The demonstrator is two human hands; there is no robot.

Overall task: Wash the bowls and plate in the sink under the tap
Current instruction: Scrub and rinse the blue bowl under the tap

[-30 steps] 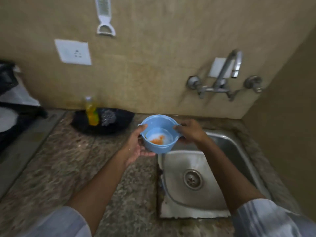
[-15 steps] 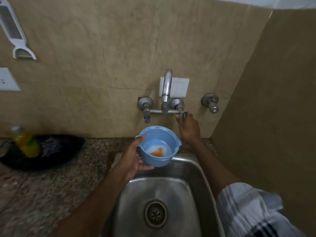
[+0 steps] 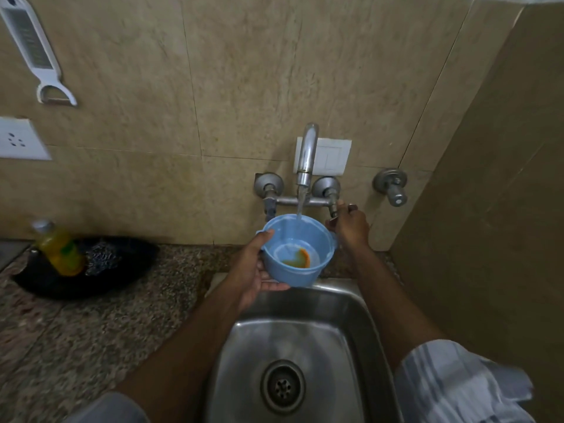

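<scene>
Beige wall tap pours into blue bowl gripped by left hand; right hand clasps tap handle.

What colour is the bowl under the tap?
Light blue bowl, orange residue inside; head view.

Arms: two, both bare from the sleeve edge to the wrist.
Left hand: bare, no ring or watch visible.
Right hand: bare, no ring or watch visible.
Right sleeve: short, loose, white-grey cloth with darker stripes, creased.
Left sleeve: short, pale grey; pattern too blurred to tell.
</scene>
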